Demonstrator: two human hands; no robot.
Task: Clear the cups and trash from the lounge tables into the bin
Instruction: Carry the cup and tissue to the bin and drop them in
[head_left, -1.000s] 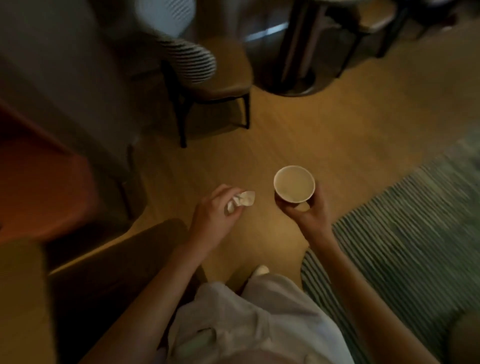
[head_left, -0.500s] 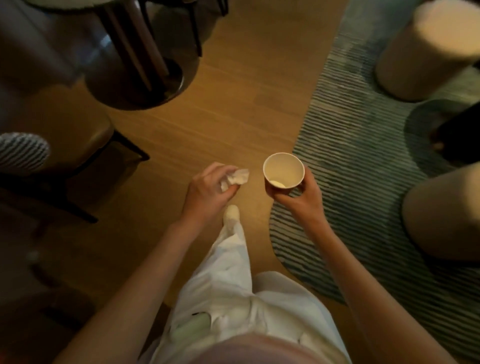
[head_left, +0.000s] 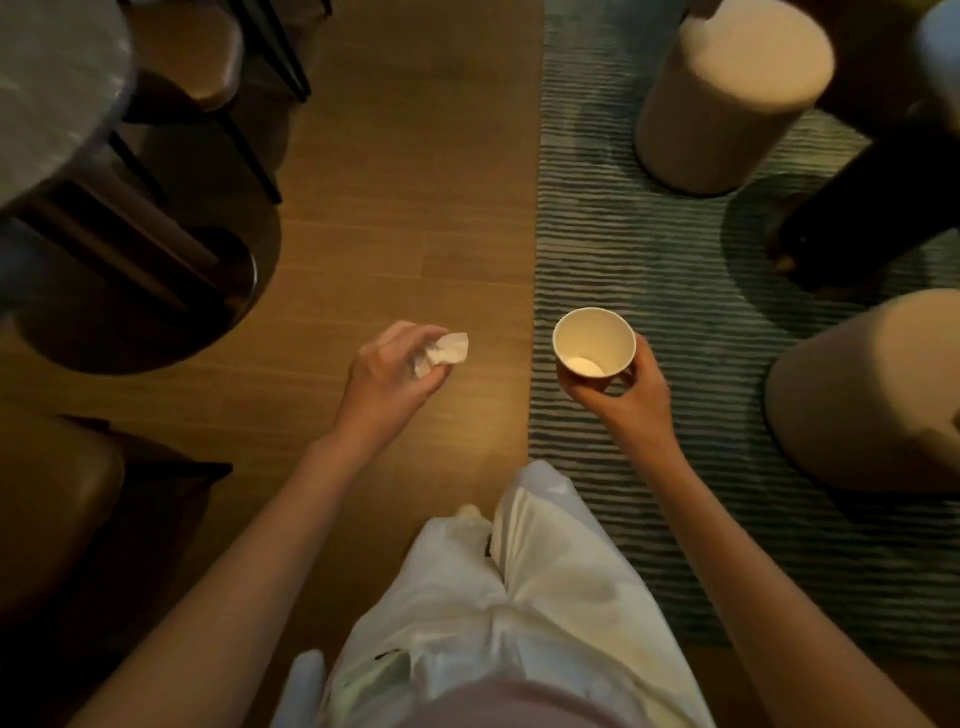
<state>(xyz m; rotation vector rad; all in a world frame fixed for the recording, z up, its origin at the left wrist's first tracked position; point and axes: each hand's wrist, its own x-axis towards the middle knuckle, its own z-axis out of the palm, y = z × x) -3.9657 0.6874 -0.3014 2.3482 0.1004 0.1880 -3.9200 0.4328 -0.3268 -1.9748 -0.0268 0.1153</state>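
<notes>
I see my left hand (head_left: 387, 376) out in front at 11 o'clock, fingers curled round a crumpled white napkin (head_left: 447, 353) that sticks out toward 1 o'clock. My right hand (head_left: 621, 400) is at 1 o'clock, fingers wrapped round a paper cup (head_left: 594, 343), open end up, over the edge of the striped rug (head_left: 649, 249). 2 round stools (head_left: 727, 93) stand on the rug at 2 o'clock. A table (head_left: 47, 88) is at 10 o'clock.

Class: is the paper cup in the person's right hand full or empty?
Empty: the paper cup shows its bare pale bottom, held near upright by the right hand.
</notes>
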